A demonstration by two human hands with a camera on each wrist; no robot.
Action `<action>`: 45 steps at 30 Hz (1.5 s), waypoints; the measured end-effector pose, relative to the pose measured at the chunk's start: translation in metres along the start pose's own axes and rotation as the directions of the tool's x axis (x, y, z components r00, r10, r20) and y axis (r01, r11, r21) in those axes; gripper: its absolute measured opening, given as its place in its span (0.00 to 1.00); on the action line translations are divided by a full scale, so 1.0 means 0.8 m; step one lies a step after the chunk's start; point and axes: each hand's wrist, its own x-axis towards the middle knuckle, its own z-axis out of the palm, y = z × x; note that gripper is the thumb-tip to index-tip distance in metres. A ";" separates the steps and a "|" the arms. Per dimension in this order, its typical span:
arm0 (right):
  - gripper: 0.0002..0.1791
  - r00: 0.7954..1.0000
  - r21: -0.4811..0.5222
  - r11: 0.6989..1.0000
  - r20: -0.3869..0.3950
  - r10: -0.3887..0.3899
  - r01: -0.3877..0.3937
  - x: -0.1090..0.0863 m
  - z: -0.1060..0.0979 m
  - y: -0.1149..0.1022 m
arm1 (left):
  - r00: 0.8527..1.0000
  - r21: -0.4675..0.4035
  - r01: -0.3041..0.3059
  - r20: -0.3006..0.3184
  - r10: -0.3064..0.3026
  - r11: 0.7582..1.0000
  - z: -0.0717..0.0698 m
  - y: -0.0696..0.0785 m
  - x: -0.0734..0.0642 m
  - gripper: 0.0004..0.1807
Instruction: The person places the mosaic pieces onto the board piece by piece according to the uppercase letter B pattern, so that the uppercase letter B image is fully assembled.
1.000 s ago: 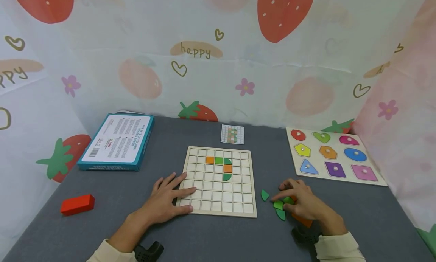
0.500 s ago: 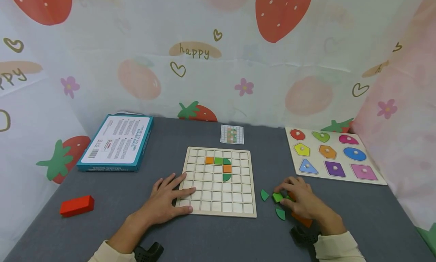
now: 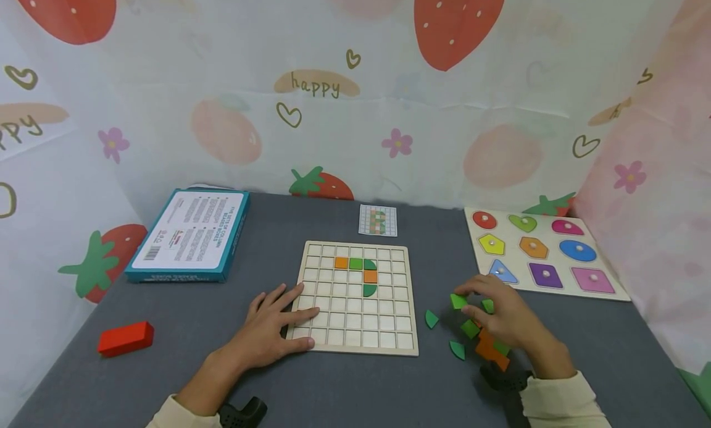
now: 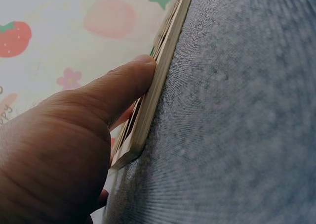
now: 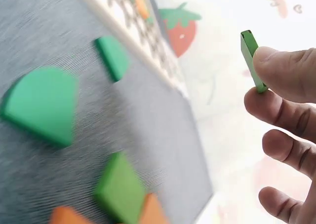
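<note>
My right hand (image 3: 497, 314) pinches a light-green square tile (image 3: 458, 301) between thumb and index finger; in the right wrist view this tile (image 5: 248, 61) is raised above the table, seen edge-on. Under and beside that hand lie more loose pieces: a light-green tile (image 3: 469, 328), orange tiles (image 3: 490, 349) and dark-green quarter circles (image 3: 457, 350). With fingers spread, my left hand (image 3: 266, 329) rests on the left side of the wooden grid board (image 3: 361, 352). Its thumb touches the board's edge (image 4: 155, 98) in the left wrist view. Orange and green pieces (image 3: 356, 264) sit in several upper cells.
Behind the board lies a small pattern card (image 3: 378, 220). A knobbed shape puzzle (image 3: 513, 264) is at the back right, close beyond my right hand. At left are a teal-edged box (image 3: 191, 230) and a red block (image 3: 126, 339). A printed curtain hangs behind the table.
My right hand has taken a light-green tile from the loose pieces and lifted it up and away, uncovering more of the pile. The left hand stays on the board.
</note>
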 end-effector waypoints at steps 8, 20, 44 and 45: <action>0.21 0.994 -0.049 0.996 -0.072 -0.079 0.075 0.014 -0.023 -0.013 | 1.000 0.007 0.004 0.010 -0.004 1.000 0.001 0.001 0.001 0.32; 0.20 0.988 -0.038 0.993 -0.106 -0.112 0.108 0.038 -0.040 -0.047 | 1.000 0.002 0.008 0.012 -0.008 1.000 0.002 0.002 0.000 0.33; 0.17 0.983 0.073 0.994 -0.170 -0.064 0.078 0.099 0.004 -0.100 | 1.000 0.001 0.017 0.015 -0.017 1.000 -0.001 0.001 0.001 0.33; 0.17 0.984 0.074 0.995 -0.166 -0.060 0.073 0.102 0.007 -0.101 | 1.000 0.001 0.017 0.015 -0.017 1.000 -0.001 0.001 0.001 0.33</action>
